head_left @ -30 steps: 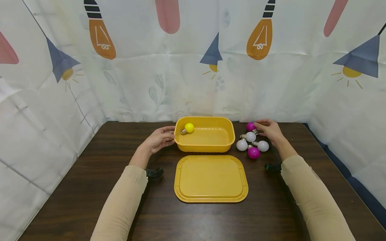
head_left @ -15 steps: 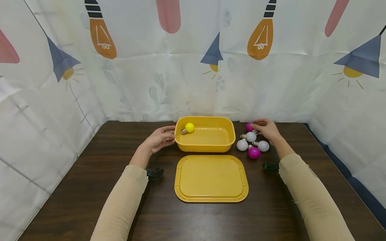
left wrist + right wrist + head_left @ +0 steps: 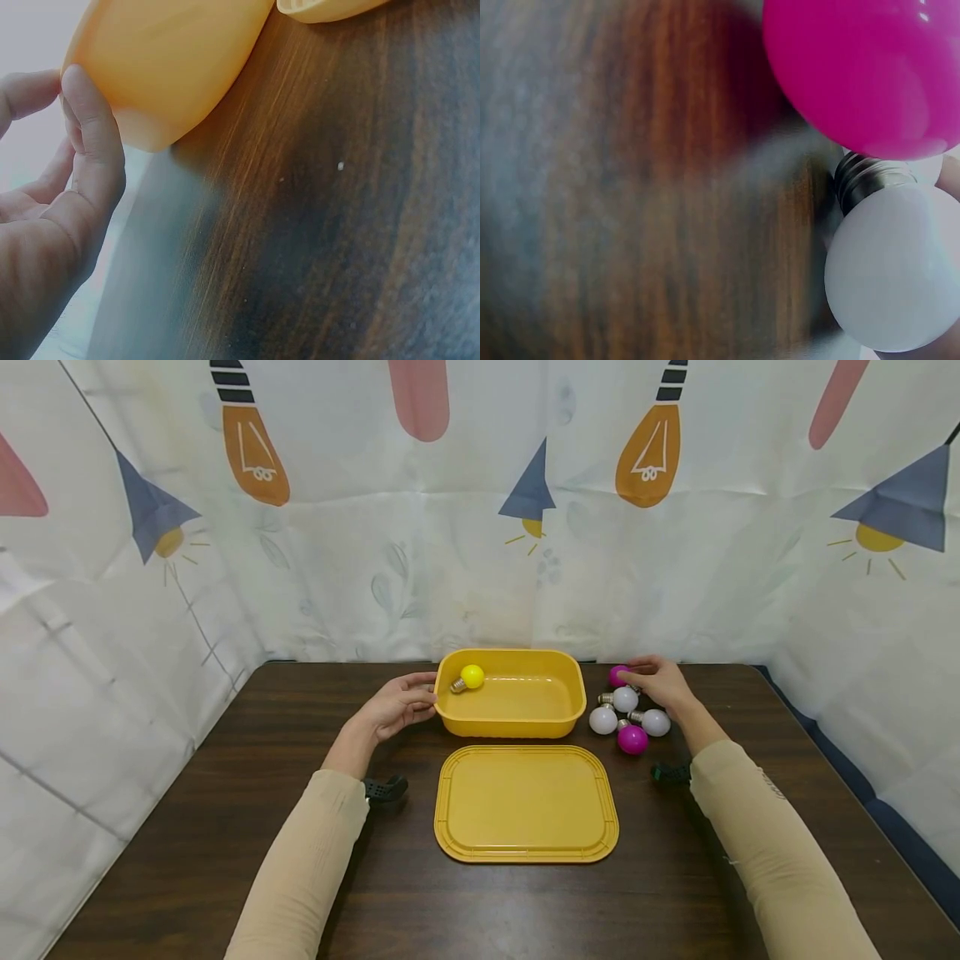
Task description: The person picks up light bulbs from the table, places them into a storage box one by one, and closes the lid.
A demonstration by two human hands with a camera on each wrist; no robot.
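Note:
My left hand point(image 3: 401, 706) pinches the left rim of a yellow plastic box point(image 3: 517, 729); in the left wrist view the thumb point(image 3: 90, 112) lies against its outer wall. Inside the box, at its left end, lies a yellow light bulb point(image 3: 472, 677). My right hand point(image 3: 663, 683) holds a magenta light bulb point(image 3: 618, 675) at the back of the bulb group, fingers partly covering its metal base. Close in front lie white bulbs point(image 3: 625, 699) and a second magenta bulb point(image 3: 632, 740). In the right wrist view, a magenta bulb point(image 3: 870, 67) and a white bulb point(image 3: 892, 270) hide most of the hand.
A yellow lid point(image 3: 527, 806) lies flat on the dark wooden table point(image 3: 225, 827), in front of the box. More white bulbs point(image 3: 603, 721) lie right of the box. A white printed curtain point(image 3: 337, 568) encloses the back and sides.
My right hand has shifted slightly left, and the magenta bulb at its fingers has moved a little left with it. My left hand stays at the box's rim.

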